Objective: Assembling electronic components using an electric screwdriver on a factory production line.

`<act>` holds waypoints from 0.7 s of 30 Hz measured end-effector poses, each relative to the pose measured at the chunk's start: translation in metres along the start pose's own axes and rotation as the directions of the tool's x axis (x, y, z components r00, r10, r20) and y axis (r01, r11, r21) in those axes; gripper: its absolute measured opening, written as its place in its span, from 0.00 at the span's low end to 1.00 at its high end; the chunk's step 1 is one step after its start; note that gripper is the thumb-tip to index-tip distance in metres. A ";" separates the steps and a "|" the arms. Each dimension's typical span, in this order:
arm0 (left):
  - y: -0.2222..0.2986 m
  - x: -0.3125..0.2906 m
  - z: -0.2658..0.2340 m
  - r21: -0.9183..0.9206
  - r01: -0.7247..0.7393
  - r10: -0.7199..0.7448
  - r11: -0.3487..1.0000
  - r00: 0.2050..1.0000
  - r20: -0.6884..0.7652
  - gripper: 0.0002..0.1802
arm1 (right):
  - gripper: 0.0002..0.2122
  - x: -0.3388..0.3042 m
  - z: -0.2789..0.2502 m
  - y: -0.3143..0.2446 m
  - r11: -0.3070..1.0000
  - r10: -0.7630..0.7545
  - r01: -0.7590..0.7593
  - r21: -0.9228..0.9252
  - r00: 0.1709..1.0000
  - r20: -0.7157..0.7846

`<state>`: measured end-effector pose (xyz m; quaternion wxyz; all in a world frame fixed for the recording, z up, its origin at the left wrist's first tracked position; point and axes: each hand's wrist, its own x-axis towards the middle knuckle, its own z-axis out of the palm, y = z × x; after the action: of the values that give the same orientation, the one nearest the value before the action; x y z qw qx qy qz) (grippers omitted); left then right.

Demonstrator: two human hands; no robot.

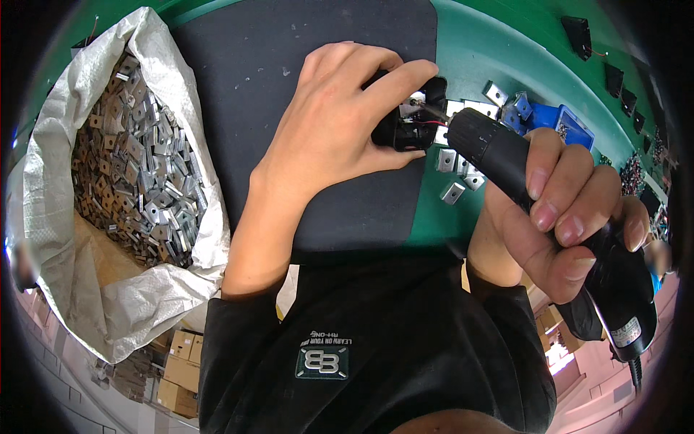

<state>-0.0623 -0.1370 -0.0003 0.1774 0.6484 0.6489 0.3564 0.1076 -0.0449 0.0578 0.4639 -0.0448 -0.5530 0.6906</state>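
My left hand is closed round a small black plastic housing on the dark mat, thumb on its near side and fingers over its far side. A thin red wire runs out of the housing. In my right hand is a black corded electric screwdriver, held slanting with its nose toward the left. Its bit reaches into the open housing, by a shiny metal part. Whether the bit sits on a screw, I cannot tell. Several small metal plates with holes lie beside and under the screwdriver's nose.
At the left stands an open white woven sack full of metal plates. The black mat covers part of the green table. A blue bin stands beyond my right hand. Several black housings line the far right.
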 end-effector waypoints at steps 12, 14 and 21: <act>0.002 0.004 0.004 -0.076 0.003 -0.003 0.997 1.000 0.002 0.41 | 0.17 -0.002 0.001 -0.005 0.999 -0.034 0.035 -0.025 0.999 0.038; 0.000 -0.002 0.002 -0.039 0.023 -0.022 0.999 0.999 0.026 0.41 | 0.17 -0.006 -0.002 0.007 0.998 -0.060 0.059 0.007 0.996 0.067; 0.000 0.002 0.001 -0.049 -0.004 0.005 0.999 1.000 0.023 0.41 | 0.16 0.006 -0.003 0.003 0.994 -0.035 0.058 -0.090 0.972 0.234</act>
<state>-0.0621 -0.1350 -0.0007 0.1999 0.6496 0.6364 0.3649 0.1043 -0.0385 0.0563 0.4093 0.0270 -0.6371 0.6525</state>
